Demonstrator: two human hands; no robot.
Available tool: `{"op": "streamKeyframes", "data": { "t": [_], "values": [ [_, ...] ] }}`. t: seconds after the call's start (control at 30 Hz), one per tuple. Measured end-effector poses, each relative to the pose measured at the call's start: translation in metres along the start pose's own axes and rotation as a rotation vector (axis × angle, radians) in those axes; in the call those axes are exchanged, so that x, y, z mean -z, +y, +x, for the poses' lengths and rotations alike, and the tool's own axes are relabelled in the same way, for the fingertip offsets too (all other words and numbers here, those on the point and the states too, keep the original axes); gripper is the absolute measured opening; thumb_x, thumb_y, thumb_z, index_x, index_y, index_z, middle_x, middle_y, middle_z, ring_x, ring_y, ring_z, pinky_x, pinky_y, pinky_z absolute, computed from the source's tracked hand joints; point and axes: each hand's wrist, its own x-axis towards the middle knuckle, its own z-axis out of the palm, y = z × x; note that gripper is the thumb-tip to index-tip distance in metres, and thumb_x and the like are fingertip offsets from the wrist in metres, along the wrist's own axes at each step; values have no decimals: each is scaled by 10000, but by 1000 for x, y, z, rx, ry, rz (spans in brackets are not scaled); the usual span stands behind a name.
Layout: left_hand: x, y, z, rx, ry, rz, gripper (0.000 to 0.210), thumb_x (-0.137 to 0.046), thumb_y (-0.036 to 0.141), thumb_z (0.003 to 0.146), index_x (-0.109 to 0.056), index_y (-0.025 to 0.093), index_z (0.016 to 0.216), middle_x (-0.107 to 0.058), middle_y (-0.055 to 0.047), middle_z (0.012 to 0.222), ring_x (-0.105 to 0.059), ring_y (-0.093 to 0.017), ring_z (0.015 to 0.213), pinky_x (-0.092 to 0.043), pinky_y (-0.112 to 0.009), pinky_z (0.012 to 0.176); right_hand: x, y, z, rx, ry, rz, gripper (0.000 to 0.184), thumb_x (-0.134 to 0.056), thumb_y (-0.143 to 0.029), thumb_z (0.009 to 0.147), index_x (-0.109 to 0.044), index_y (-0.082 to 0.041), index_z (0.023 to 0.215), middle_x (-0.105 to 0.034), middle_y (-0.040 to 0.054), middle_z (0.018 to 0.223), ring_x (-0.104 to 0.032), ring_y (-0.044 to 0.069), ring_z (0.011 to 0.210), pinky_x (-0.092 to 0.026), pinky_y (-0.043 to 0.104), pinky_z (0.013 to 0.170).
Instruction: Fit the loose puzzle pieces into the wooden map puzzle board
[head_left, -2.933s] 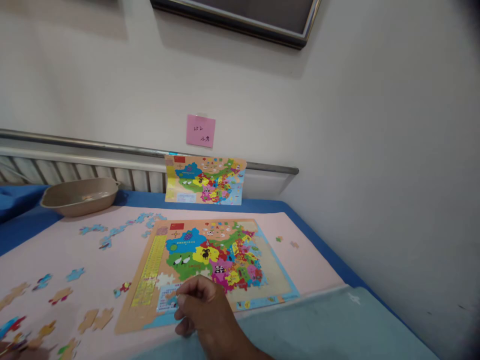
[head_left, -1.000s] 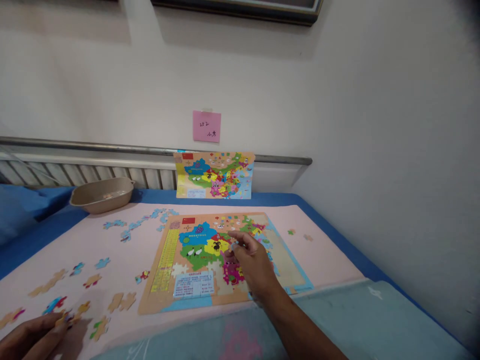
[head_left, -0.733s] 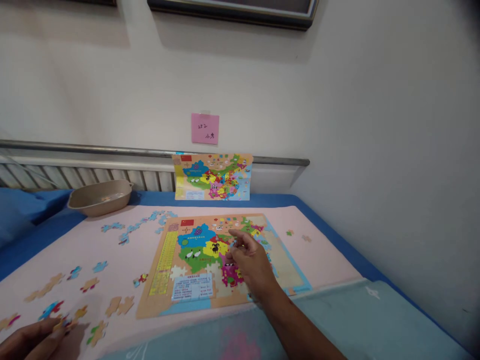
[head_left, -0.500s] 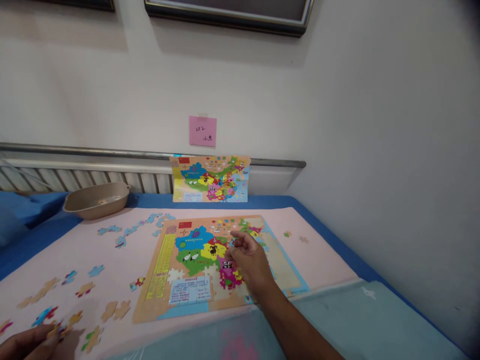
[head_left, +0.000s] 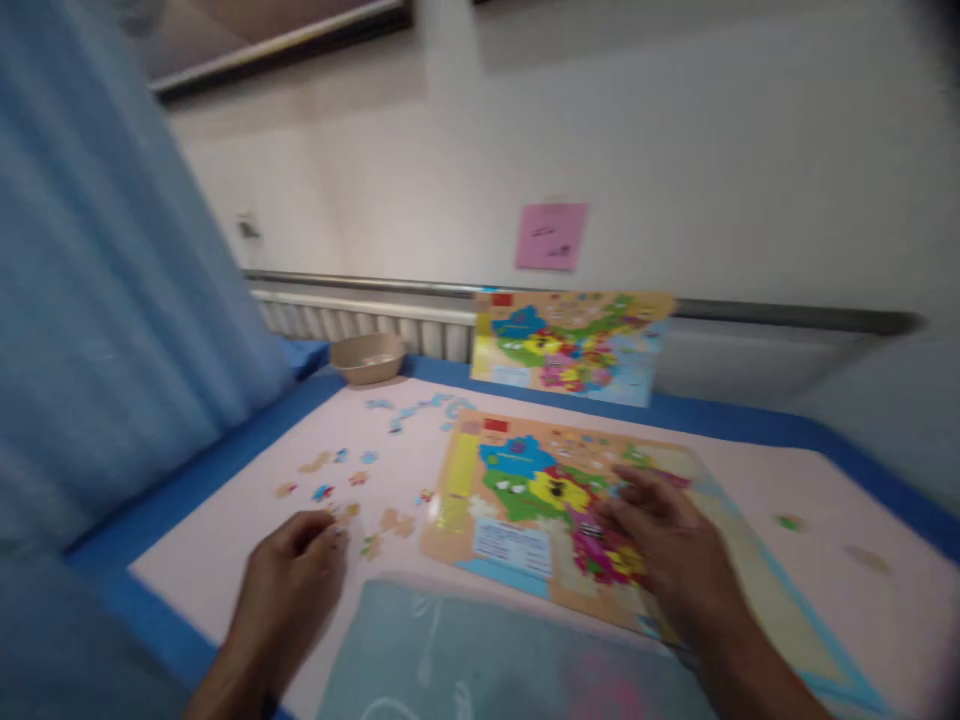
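Observation:
My right hand (head_left: 675, 540) hovers over the right part of a jigsaw map puzzle (head_left: 525, 520), fingers loosely bent, thumb and forefinger apart with nothing visible between them. The map is partly filled, with blue, green, yellow and magenta areas; pale bare board shows at its right. My left hand (head_left: 292, 570) is closed, fingertips together, beside loose puzzle pieces (head_left: 396, 522) on the pink sheet (head_left: 247, 540). Blur hides what its fingers hold, if anything. A printed map picture (head_left: 574, 345) stands upright behind the puzzle.
A beige basin (head_left: 367, 358) sits at the back left, near a blue curtain (head_left: 112, 280). Blue puzzle pieces (head_left: 420, 407) lie behind the loose ones. A greenish translucent sheet (head_left: 450, 650) covers the front. Two stray pieces, one a green piece (head_left: 789, 522), lie at the right.
The view has swung left, so everything sits further right and the blue curtain shows. My left hand now shows more fully, by the loose pieces; my right stays over the puzzle.

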Motion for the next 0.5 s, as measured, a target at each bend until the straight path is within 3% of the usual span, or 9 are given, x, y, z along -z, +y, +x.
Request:
{"op": "streamKeyframes", "data": {
  "t": [0.13,0.27,0.5],
  "values": [
    [10,-21,7,-46,16,199,159,-551,294,819,-695,228,834,-700,5,793,-635,-209,769,-444,-300,680,-12,-9,-4,-46,-31,0,627,-806,-409,565,-664,-196,1138,-644,4,823,-669,181,693,-547,227,574],
    [10,-33,14,-130,59,421,154,-553,245,846,-699,249,897,-694,-2,911,-627,-200,823,-415,-313,731,-21,-17,-16,-108,-12,11,591,-826,-359,476,-676,-206,1027,-657,3,805,-687,177,715,-555,169,574],
    [33,-39,42,-149,36,471,172,-541,245,866,-706,235,820,-705,-31,895,-628,-220,837,-405,-310,741,-21,15,-6,-115,-4,65,564,-853,-369,451,-673,-275,977,-689,31,869,-725,237,804,-576,150,566]
  ]
}}
